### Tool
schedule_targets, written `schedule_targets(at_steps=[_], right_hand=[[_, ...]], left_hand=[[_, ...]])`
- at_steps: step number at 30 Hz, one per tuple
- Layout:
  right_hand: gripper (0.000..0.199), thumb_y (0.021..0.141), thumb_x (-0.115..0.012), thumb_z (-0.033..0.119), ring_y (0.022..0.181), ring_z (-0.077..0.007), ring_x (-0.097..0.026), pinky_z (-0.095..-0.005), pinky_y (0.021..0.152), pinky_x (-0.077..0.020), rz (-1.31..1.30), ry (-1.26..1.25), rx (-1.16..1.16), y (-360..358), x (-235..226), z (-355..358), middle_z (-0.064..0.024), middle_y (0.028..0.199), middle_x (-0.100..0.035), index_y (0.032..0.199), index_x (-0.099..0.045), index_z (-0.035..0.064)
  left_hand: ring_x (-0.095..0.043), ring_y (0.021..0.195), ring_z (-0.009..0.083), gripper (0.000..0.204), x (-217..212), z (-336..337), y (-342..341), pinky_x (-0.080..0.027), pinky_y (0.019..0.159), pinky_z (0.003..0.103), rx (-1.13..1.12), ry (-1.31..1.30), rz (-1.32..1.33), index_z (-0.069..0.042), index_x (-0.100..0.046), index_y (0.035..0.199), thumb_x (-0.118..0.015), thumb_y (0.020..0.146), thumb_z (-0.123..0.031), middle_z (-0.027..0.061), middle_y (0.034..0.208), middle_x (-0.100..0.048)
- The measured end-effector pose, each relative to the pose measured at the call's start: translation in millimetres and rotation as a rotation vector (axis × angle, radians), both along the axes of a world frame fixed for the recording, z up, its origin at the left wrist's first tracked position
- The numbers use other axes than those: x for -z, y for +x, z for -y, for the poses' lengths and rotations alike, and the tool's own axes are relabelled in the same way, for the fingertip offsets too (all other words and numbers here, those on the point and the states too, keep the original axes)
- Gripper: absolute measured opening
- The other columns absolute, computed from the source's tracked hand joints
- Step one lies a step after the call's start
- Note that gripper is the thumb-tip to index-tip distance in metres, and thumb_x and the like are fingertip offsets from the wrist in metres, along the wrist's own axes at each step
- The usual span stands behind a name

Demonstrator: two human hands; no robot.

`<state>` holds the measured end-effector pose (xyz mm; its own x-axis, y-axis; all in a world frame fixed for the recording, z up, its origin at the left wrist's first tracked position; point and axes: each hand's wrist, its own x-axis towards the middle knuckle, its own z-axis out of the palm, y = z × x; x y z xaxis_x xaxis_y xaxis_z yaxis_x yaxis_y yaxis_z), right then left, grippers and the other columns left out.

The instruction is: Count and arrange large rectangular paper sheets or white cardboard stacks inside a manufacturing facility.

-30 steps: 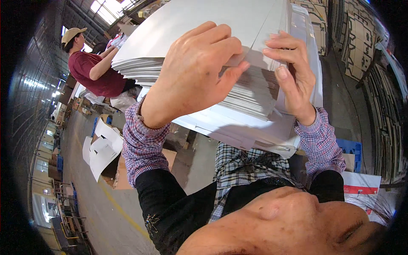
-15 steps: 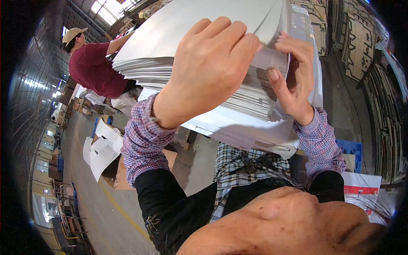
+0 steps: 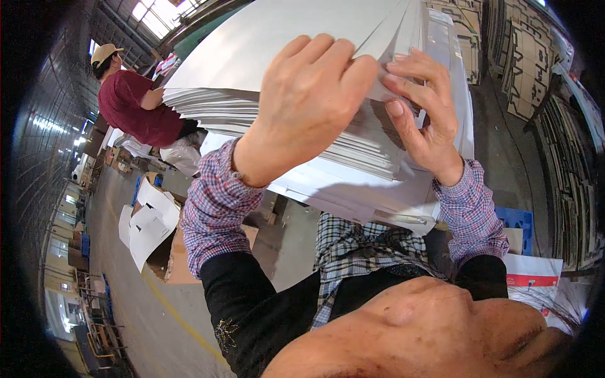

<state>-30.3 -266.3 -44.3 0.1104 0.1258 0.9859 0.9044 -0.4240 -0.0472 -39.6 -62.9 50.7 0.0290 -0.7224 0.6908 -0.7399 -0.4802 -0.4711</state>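
A tall stack of white sheets [image 3: 233, 57] lies before me, its layered edges fanned unevenly along the near side. Over its near edge my left hand [image 3: 309, 104] is closed in a fist on the top white sheets; its fingertips are hidden. At the lifted corner beside it, my right hand [image 3: 432, 113] has its fingers bent and its thumb held apart from them. The right fingertips touch the raised sheet edges. Narrow gaps show between several raised sheets [image 3: 394, 31] beyond the hands.
Larger white sheets [image 3: 353, 195] lie under the stack. A person in a dark red shirt [image 3: 135, 104] works at the far left. Cut cardboard [image 3: 151, 220] lies on the floor at left; patterned die boards [image 3: 529, 69] lean at right, near a blue pallet [image 3: 515, 223].
My right hand has shifted slightly left, its fingers nearer my left hand. The sheet corner has parted into more visible gaps. The person in red has lowered an arm.
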Motion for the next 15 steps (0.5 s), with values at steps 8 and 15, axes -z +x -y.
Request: schedule_targets(at_steps=[8, 15], right_hand=[[0.023, 0.091, -0.068, 0.009, 0.120, -0.0316, -0.058, -0.0536, 0.116, -0.0332, -0.192, 0.064, -0.187, -1.2, 4.0, 9.2, -0.0130, 0.120, -0.067, 0.112, -0.073, 0.0037], [0.026, 0.092, -0.069, 0.016, 0.123, -0.0315, -0.056, -0.0533, 0.117, -0.0316, -0.175, 0.066, -0.169, -1.8, 3.6, 5.4, -0.0134, 0.120, -0.066, 0.115, -0.069, 0.0042]], left_hand=[[-0.061, 0.080, 0.0295, 0.014, -9.2, -5.6, -17.4, -0.049, 0.071, 0.040, -0.057, 0.085, -0.251, -0.003, -0.066, 0.092, -0.075, 0.081, -0.006, 0.0076, 0.085, -0.062], [-0.057, 0.083, 0.0289, 0.023, -13.8, 3.2, -20.2, -0.048, 0.075, 0.041, -0.010, 0.114, -0.320, -0.003, -0.070, 0.102, -0.077, 0.080, -0.009, 0.0079, 0.091, -0.061]])
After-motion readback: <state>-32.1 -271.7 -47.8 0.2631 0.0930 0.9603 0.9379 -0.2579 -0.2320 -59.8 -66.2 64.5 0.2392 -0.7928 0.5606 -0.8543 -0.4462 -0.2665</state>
